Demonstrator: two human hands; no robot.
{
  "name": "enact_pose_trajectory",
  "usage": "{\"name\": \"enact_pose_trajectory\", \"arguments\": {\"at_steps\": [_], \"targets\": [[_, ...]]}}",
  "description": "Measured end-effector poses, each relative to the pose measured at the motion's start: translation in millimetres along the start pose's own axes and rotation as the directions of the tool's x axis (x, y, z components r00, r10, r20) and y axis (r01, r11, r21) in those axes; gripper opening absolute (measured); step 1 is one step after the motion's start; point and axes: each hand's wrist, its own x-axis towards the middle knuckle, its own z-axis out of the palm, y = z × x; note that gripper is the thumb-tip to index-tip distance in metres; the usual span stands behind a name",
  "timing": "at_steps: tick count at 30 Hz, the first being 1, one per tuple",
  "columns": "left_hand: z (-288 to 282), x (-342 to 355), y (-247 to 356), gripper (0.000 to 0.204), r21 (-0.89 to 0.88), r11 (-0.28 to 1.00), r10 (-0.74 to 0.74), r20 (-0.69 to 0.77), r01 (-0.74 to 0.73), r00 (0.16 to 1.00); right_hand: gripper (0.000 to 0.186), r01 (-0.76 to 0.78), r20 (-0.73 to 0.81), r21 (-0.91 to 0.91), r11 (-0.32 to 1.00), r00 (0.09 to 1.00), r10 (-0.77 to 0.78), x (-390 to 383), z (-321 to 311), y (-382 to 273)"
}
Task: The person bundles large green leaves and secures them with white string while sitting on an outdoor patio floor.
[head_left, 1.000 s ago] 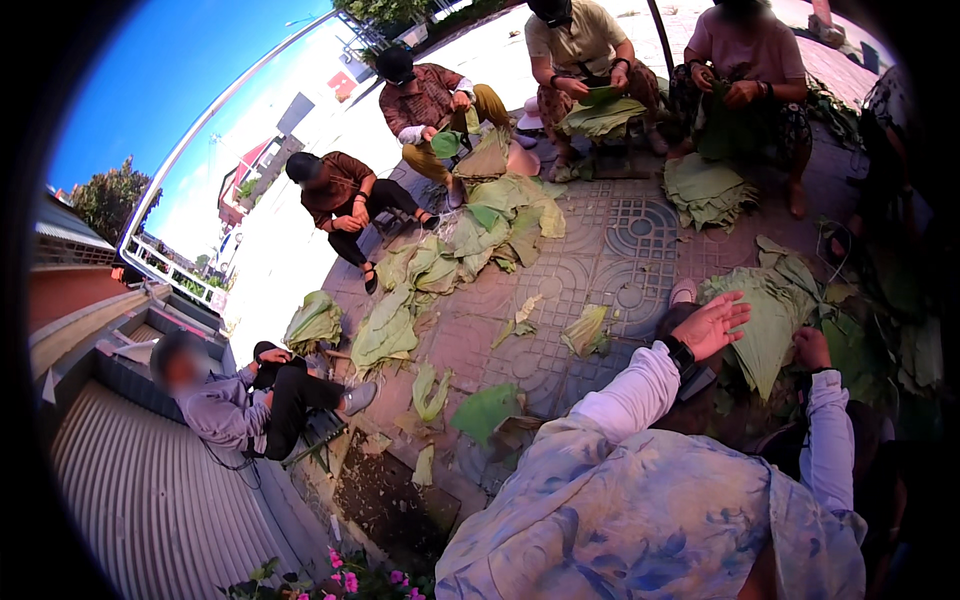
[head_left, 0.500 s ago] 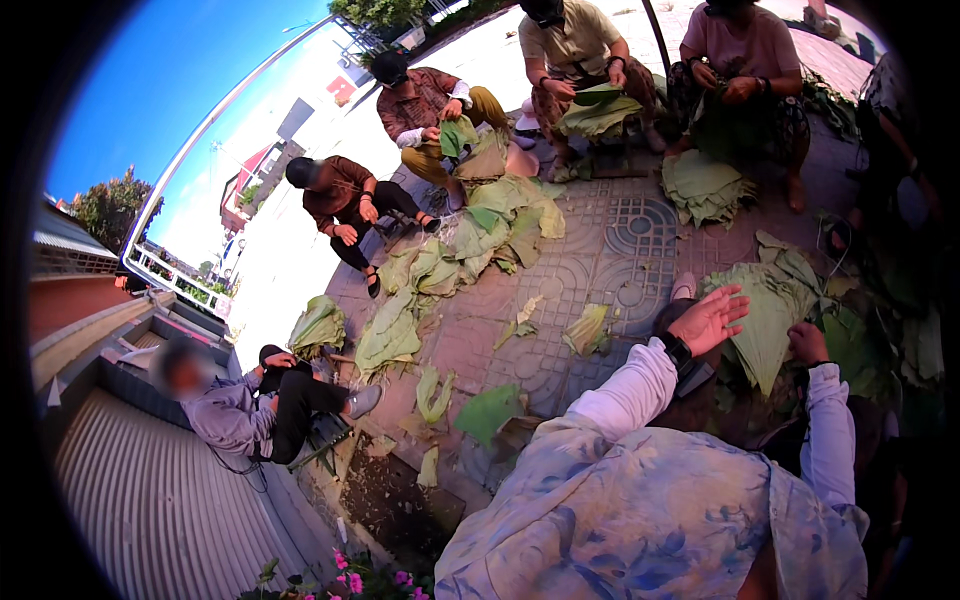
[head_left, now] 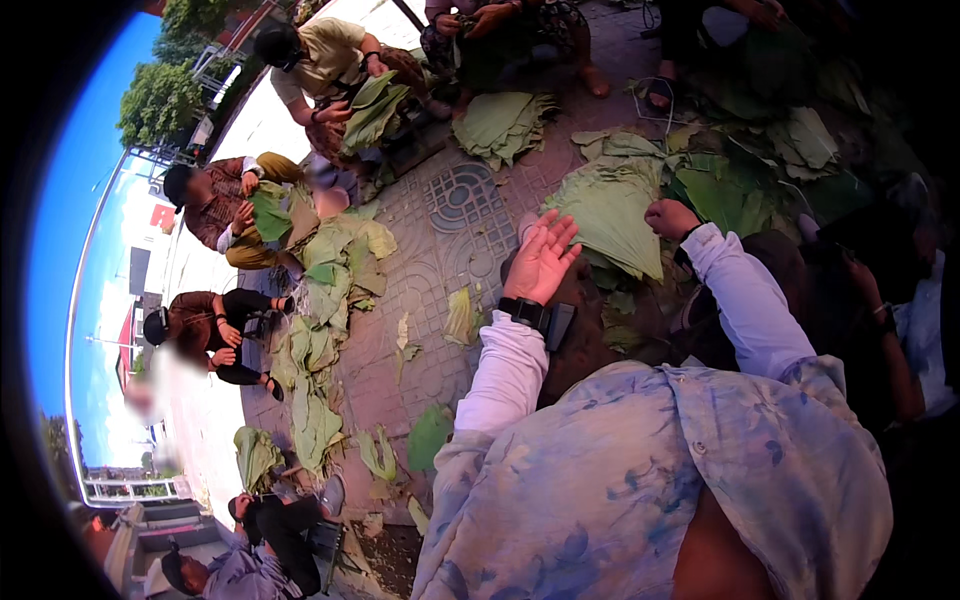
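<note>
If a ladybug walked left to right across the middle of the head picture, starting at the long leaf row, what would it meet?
Long row of leaves → small yellowish leaf → open left hand → stacked broad leaves → right hand → darker green leaves.

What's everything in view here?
Flat broad leaf stack: one, pale green, right of centre
Layered leaf pile: one, pale green, upper centre
Long crumpled leaf heap: one, yellowish green, centre left
Patterned paving: one, reddish grey, centre
Other people: at least six, mixed clothing, around the paving
Leafy trees: several, green, upper left
Floral shirt: one, pale and blue, bottom
Wristwatch: one, black, left wrist
Left hand: one, bare, stack's left
Right hand: one, bare, stack's right edge
</note>
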Motion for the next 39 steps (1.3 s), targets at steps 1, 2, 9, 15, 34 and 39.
{"name": "enact_pose_trajectory", "arguments": {"at_steps": [1,2,9,15,34,39], "targets": [[-7,-5,5,0.037,0.001,1.0,-0.003,-0.03,0.003,1.0,0.022,-0.045,0.019,0.014,0.999,0.999,0.045,0,3,-10],[-4,-6,7,0.037,-0.005,1.0,-0.025,-0.044,0.025,0.999,0.023,-0.093,0.018,-0.026,0.995,0.995,0.093,0,3,-12],[40,35,-23,0.036,0.017,0.983,-0.183,0.075,0.182,0.98,0.024,-0.2,-0.026,-0.16,0.967,0.98,0.198,-4,-1,28],[-23,32,-91,0.029,0.207,0.844,-0.358,-0.47,0.495,0.807,0.025,-0.276,-0.002,-0.321,0.906,0.957,0.291,6,32,47],[-11,44,-92,0.024,0.158,0.865,-0.416,-0.302,0.476,0.858,0.031,-0.353,0.26,0.022,0.935,0.905,0.336,-12,155,166],[-2,49,-98,0.024,0.185,0.854,-0.426,-0.288,0.486,0.858,0.017,-0.776,0.433,0.575,0.259,0.557,0.709,-2,135,135]]}}
